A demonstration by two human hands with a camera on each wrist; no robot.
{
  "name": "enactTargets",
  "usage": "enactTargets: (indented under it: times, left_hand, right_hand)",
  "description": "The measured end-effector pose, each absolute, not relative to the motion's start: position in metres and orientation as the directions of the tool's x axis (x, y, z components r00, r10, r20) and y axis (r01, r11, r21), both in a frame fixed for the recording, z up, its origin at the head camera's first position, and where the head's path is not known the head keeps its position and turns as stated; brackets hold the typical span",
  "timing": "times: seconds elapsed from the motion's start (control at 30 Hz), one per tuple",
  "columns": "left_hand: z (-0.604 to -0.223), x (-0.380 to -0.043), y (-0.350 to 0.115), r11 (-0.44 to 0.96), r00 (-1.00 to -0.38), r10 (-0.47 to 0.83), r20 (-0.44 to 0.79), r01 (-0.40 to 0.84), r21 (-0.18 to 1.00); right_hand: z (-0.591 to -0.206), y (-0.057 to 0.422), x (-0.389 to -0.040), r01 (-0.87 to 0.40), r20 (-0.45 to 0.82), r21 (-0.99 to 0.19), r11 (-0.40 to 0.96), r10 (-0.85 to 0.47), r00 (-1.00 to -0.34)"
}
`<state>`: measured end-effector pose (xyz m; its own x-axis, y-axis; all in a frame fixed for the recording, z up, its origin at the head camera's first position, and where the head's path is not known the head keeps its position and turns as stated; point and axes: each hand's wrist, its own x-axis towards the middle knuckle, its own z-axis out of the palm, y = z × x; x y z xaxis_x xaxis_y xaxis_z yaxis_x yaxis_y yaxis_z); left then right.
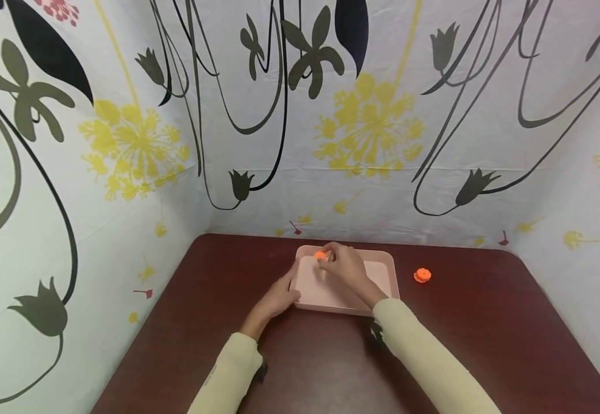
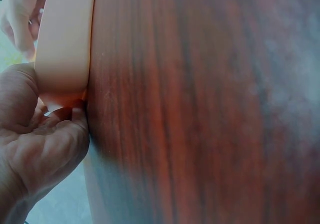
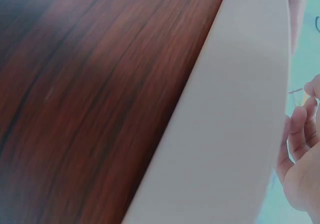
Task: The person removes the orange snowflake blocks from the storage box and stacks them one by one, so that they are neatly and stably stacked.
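A pale pink rectangular tray (image 1: 338,287) lies at the far middle of the table. My left hand (image 1: 276,296) grips its left end, the thumb (image 2: 20,82) at the rim and the fingers curled by its lower edge in the left wrist view. Over the tray's far left corner, my right hand (image 1: 346,264) pinches a small orange piece (image 1: 320,255) between thumb and index finger. The fingers partly cover this piece. In the right wrist view the tray's side wall (image 3: 220,114) hides part of the right hand (image 3: 302,154).
A second orange piece (image 1: 422,275), round with a scalloped edge, lies on the dark reddish-brown table (image 1: 465,328) right of the tray. A white cloth (image 1: 300,149) with printed flowers hangs behind the table and at its sides.
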<state>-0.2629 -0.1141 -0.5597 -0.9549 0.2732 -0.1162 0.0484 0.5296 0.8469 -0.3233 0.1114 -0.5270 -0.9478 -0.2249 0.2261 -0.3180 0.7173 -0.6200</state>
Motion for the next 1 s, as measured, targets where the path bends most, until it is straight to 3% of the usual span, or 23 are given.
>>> enactTargets:
  times: [0.43,0.67,1.0]
  left_hand:
    - [-0.558,-0.262,-0.111,0.541,-0.959,0.244,-0.146,0.009,0.841]
    - [-0.561,-0.262,-0.111,0.551,-0.96,0.245,-0.136,0.022,0.834]
    - [-0.56,-0.261,-0.111,0.553,-0.962,0.244,-0.126,0.031,0.833]
  right_hand:
    - [-0.519,0.157,-0.291,-0.378,0.265,-0.596,0.708,-0.271,-0.925]
    - [-0.517,0.188,-0.281,-0.467,0.382,-0.575,0.672,-0.284,-0.88]
    - [-0.52,0.248,-0.271,-0.413,0.382,-0.588,0.695,-0.211,-0.9]
